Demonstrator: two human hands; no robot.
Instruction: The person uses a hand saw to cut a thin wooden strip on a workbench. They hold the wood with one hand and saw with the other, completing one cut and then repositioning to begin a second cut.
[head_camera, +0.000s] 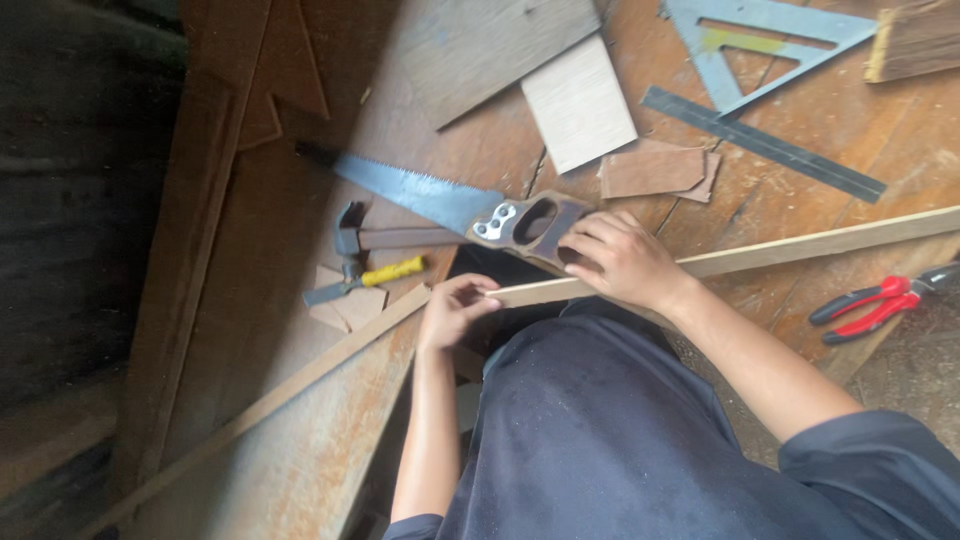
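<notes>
My left hand (455, 310) pinches the cut end of a long pale wooden strip (800, 248) that runs off to the right across the wooden workbench (300, 440). My right hand (622, 262) lies over this strip, its fingers curled on the brown handle of a hand saw (470, 205). The saw lies flat with its blade pointing up and left. A second wooden strip (270, 400) slants from beside my left hand down to the lower left.
A hammer (372, 238) and a yellow-handled chisel (385, 273) lie left of the saw. Red-handled pliers (868, 305) lie at the right. A metal triangle square (760, 40), a dark steel ruler (765, 145) and small board offcuts (578, 100) sit at the back.
</notes>
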